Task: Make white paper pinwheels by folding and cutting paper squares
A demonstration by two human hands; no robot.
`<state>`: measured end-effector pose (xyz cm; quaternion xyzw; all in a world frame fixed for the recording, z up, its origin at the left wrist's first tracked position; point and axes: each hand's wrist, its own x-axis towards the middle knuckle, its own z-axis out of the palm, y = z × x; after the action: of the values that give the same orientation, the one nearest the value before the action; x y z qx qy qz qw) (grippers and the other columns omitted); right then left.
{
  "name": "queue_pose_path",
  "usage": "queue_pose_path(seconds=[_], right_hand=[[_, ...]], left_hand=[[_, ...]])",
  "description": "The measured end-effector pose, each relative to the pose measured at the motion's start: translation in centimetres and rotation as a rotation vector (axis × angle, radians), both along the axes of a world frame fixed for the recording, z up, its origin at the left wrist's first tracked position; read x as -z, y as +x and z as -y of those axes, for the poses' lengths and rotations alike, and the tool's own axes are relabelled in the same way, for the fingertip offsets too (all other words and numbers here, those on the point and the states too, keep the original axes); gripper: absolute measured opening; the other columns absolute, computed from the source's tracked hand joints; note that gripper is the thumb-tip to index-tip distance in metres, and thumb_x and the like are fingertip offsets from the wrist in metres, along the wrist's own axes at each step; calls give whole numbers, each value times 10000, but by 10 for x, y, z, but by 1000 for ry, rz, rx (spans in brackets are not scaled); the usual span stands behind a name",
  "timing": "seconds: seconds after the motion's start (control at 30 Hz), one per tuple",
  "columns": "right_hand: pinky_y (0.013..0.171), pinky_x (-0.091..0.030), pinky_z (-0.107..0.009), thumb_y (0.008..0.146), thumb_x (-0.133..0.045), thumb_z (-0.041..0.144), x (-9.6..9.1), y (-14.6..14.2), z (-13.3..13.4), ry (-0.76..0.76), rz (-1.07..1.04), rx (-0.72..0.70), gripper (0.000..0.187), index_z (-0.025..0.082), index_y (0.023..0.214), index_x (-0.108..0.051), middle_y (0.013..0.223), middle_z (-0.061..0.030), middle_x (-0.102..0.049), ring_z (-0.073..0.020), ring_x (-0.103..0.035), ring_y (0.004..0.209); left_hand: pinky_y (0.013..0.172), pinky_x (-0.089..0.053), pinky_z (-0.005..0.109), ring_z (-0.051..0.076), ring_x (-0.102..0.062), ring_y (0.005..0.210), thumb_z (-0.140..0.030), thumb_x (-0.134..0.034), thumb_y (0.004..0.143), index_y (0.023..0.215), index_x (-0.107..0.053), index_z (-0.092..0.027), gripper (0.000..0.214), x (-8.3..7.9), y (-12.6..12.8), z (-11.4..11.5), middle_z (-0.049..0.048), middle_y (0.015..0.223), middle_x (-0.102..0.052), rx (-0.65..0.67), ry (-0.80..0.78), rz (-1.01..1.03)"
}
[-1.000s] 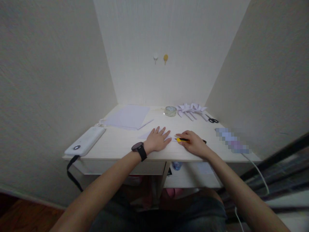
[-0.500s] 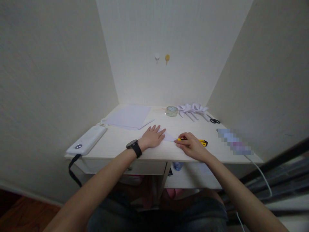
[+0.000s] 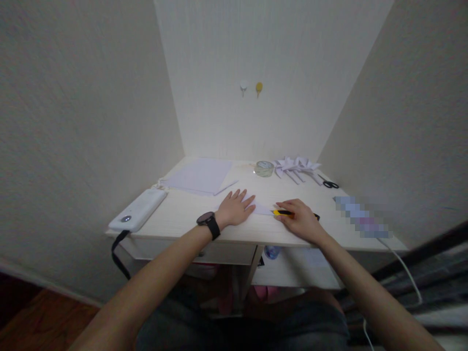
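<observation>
My left hand [image 3: 236,208] lies flat with its fingers spread, pressing a small piece of folded white paper [image 3: 261,209] onto the white desk [image 3: 197,220]. A watch with a black strap is on that wrist. My right hand [image 3: 300,220] is closed around a yellow and black utility knife [image 3: 282,212]. The knife lies low along the desk, its tip pointing left at the paper's right end. Whether the blade touches the paper I cannot tell. My left palm covers much of the paper, and my right fingers hide the knife's middle.
At the back left lie white paper sheets [image 3: 199,174] with a rolled paper stick [image 3: 225,187]. A roll of clear tape [image 3: 263,168], paper pinwheels [image 3: 297,165] and black scissors [image 3: 331,185] are at the back right. A white device [image 3: 139,210] stands left, a blurred phone-like object [image 3: 361,217] right.
The view has shifted slightly. My right hand now lies flatter over the knife, whose grip has changed and whose rear end shows less. My left hand stays on the paper.
</observation>
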<state>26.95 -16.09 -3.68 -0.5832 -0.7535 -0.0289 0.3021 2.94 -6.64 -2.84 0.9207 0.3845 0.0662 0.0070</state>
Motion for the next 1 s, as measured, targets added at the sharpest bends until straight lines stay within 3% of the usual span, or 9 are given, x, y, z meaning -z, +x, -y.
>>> queue_pose_path(seconds=[0.23,1.0], right_hand=[[819,-482,-356,853,-621,265,6,6,-6,-62,52,3,233,221,1028,-769,982,-83,-702,-239,-613,914],[797,-488,-368,842,-650,307,9,24,-26,-73,16,-177,218,273,1017,-776,945,-70,-691,-229,-616,886]], left_hand=[[1159,-157,515,359,-194,1462,-590,-160,972,1521,-303,-265,654,-2,0,2,132,1594,-235,-10,-5,-10],[1152,-135,537,381,-168,1462,-591,-152,970,1535,-263,-269,660,-6,-2,-1,116,1606,-202,49,-39,-66]])
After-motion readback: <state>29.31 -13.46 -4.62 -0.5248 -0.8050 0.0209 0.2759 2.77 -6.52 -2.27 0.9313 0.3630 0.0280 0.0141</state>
